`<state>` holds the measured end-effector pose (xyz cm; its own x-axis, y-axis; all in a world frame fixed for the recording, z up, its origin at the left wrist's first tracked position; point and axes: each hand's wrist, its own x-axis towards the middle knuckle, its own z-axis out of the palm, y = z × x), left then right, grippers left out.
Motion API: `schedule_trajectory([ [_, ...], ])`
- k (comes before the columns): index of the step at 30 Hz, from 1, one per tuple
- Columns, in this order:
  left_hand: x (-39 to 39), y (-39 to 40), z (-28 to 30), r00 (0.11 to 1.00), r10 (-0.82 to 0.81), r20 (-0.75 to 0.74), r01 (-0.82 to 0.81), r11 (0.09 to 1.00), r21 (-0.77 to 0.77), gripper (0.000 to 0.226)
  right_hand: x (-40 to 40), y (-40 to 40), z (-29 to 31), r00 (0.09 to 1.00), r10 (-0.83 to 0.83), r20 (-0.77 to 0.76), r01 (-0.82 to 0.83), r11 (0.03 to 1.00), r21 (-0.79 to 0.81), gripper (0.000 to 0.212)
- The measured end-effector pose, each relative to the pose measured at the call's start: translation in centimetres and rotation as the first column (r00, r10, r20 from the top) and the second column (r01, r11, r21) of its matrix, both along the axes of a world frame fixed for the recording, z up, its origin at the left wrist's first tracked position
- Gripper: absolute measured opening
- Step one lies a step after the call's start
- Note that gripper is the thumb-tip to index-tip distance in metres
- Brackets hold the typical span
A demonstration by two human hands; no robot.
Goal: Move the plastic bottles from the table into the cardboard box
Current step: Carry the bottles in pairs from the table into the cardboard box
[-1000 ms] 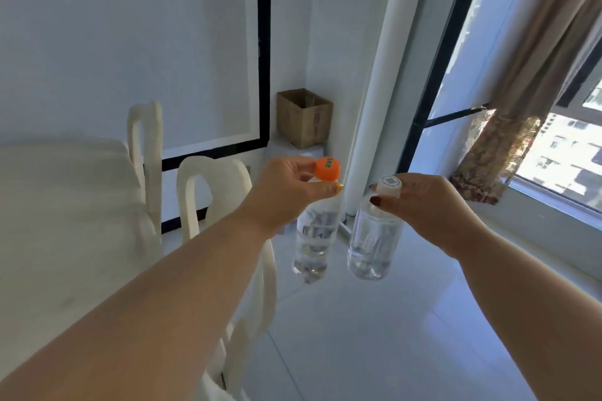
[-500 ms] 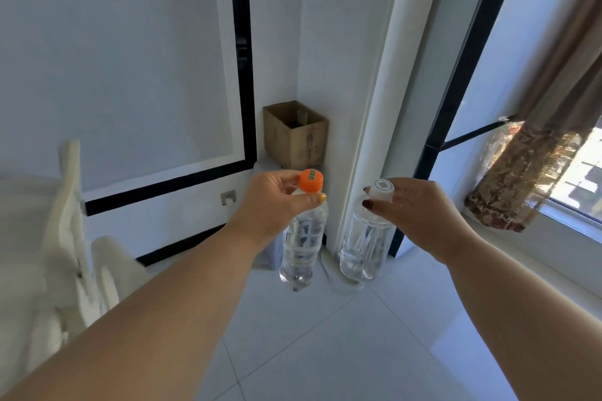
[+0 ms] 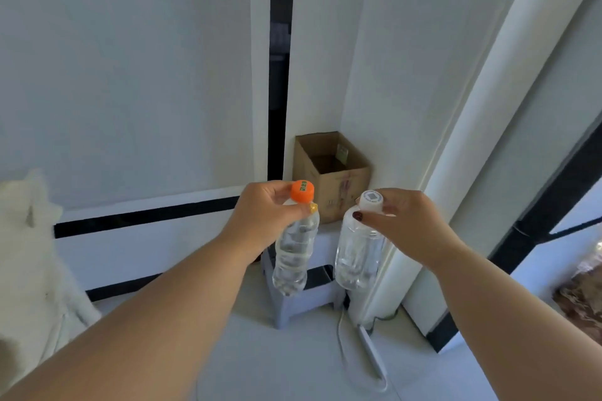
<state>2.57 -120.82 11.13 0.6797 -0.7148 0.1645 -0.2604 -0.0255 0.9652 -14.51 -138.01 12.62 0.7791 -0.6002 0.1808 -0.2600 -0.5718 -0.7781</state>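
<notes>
Left hand (image 3: 260,215), centre frame: closed at neck of orange-capped bottle (image 3: 293,254), hanging below, tilted. Right hand (image 3: 400,221), just right of centre: pinched on neck of white-capped bottle (image 3: 356,254), hanging upright. Bottles near, apart. Cardboard box (image 3: 332,176) open-topped, above and between hands, on grey stool (image 3: 299,296) in corner. Box front lower edge hidden behind bottles; interior shadowed, contents indeterminate. Stool partly blocked.

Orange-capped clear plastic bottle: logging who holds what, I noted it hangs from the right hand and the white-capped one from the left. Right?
Not quite: the head view shows the orange-capped clear plastic bottle in the left hand, the white-capped bottle in the right hand.
</notes>
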Motion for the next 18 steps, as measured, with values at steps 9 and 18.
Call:
schedule_trajectory([
  [9, 14.0, -13.5, -1.2, 0.997, -0.044, 0.062, 0.042, 0.998, 0.036, 0.027, 14.2, -12.7, -1.2, 0.998, -0.065, 0.025, 0.064, 0.997, 0.041, 0.021],
  [18, 25.5, -27.4, -0.2, 0.999, 0.001, 0.046, 0.0, 1.0, -0.008, 0.029, 25.4, -26.4, -1.0, 0.984, -0.142, 0.112, 0.134, 0.988, 0.078, 0.019],
])
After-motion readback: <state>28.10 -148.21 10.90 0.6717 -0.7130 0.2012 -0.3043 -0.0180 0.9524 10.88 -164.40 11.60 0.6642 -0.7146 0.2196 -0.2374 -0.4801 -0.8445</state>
